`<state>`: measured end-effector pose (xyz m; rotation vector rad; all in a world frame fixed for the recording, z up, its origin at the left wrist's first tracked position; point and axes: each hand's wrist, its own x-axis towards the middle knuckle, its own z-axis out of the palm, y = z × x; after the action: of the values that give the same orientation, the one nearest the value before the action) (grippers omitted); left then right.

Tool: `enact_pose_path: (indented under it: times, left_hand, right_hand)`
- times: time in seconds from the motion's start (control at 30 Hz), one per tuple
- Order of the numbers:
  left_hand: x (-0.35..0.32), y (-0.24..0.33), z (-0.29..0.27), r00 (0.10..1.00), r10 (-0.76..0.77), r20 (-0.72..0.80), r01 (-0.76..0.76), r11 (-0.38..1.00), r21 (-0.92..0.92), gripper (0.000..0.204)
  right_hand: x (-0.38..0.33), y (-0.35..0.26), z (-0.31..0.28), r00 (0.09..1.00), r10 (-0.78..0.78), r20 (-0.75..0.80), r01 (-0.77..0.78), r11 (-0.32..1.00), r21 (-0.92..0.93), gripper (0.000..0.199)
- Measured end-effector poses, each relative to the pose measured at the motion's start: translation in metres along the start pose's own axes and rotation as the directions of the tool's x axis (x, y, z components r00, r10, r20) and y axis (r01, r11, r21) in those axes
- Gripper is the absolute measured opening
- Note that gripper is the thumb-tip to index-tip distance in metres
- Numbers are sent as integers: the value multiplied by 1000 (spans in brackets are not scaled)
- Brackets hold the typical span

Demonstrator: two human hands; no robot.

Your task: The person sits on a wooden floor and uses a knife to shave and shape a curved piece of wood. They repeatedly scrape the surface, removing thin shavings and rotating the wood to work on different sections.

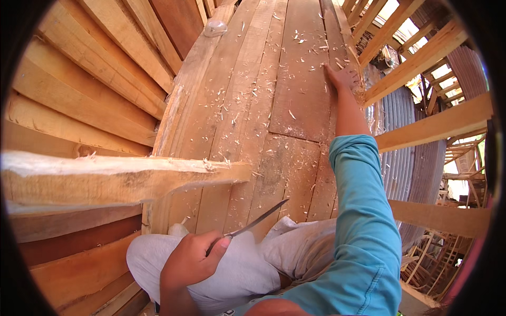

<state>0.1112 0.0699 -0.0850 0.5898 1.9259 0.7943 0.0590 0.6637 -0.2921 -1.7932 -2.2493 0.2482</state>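
Note:
My left hand [194,260] is closed round the dark handle of a knife [261,216] in front of my left knee. Its long, slightly curved blade slants up and away to the right over the planks. My right arm, in a rolled teal sleeve, stretches far forward. At its end my right hand [343,79] rests at the right edge of the plank floor [237,113], thumb apart and the other fingers partly spread, beside a reddish-brown board [303,89]. A rough, partly shaved wooden beam [126,179] juts in from the left, its narrowed end left of the blade.
Wood shavings [292,114] lie scattered over the planks. A clear plastic object [215,28] sits at the far left. Stacked boards [95,68] line the left side. Wooden slats [432,126] and grey corrugated sheeting [400,137] border the right, with a drop beyond.

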Motion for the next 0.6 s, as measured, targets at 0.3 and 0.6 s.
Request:
enact_pose_path:
  times: [0.3,0.6]
  left_hand:
    - [32,11,4,997,-69,30,68,996,55,37]
    - [22,8,10,998,-42,42,37,994,106,35]
  right_hand:
    - [92,-58,33,885,-453,104,397,853,340,72]
    - [10,-56,36,624,-780,46,745,612,267,21]
